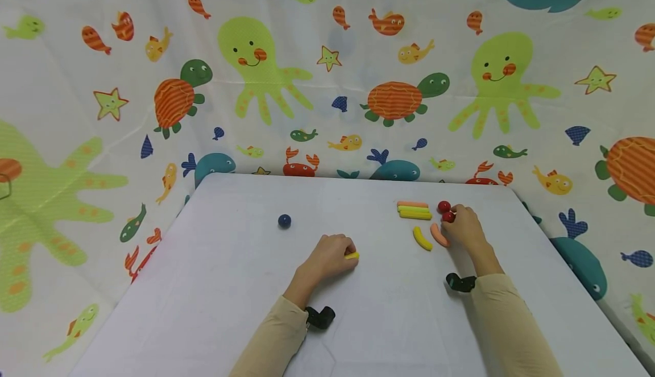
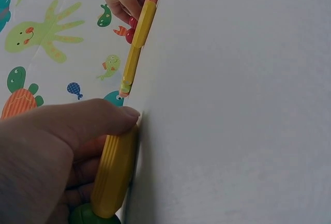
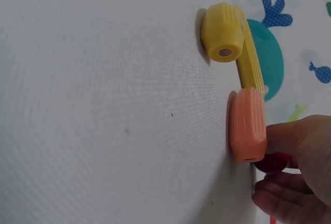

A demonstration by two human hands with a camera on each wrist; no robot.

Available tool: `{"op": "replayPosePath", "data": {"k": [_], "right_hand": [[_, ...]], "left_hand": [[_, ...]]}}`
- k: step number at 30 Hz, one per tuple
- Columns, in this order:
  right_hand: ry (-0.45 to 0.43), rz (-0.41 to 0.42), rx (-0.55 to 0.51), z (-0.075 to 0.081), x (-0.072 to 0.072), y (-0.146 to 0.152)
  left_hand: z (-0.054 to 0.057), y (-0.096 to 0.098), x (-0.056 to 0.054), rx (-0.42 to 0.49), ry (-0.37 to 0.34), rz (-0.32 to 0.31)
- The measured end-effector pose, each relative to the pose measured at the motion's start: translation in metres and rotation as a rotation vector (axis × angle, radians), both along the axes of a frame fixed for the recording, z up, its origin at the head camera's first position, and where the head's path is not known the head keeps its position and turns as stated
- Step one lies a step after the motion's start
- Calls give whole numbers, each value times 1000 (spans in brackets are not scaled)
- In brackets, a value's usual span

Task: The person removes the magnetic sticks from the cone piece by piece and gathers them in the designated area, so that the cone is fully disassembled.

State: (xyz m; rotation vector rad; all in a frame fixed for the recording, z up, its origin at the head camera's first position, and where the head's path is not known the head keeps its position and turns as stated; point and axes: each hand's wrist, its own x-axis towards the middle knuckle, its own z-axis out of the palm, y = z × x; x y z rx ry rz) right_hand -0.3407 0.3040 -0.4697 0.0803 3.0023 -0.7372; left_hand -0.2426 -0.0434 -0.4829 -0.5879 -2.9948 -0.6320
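Observation:
My left hand [image 1: 330, 255] holds a ribbed yellow rod [image 2: 114, 169] low over the white table, the thumb along its upper end. A green ball [image 2: 93, 214] shows at the rod's lower end in the left wrist view. To the right, my right hand [image 1: 463, 229] has its thumb and fingers around a red ball [image 1: 448, 217]. Just beyond sits a second red ball [image 1: 444, 206]. Beside this hand lie a curved orange rod [image 1: 439, 235] and a curved yellow rod [image 1: 422, 239]; the orange one partly covers the held ball in the right wrist view.
Straight yellow rods [image 1: 415, 215] and an orange rod [image 1: 412, 204] lie side by side left of the red balls. A dark blue ball [image 1: 284, 221] rests farther left. Behind the white table [image 1: 215, 274] hangs a cloth [image 1: 286, 155] printed with sea animals.

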Motion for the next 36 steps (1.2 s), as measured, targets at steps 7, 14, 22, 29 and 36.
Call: {"op": "replayPosePath", "data": {"k": [7, 14, 22, 29, 36], "right_hand": [[1, -11, 1, 0, 1, -1], [3, -10, -18, -1, 2, -1], [-9, -20, -32, 0, 4, -2], [-2, -24, -29, 1, 7, -2], [13, -29, -37, 7, 13, -2]], "left_hand": [[1, -1, 0, -8, -6, -3], [0, -1, 0, -9, 2, -3], [1, -2, 0, 4, 1, -4], [1, -2, 0, 5, 0, -9], [1, -2, 1, 5, -3, -9]]}}
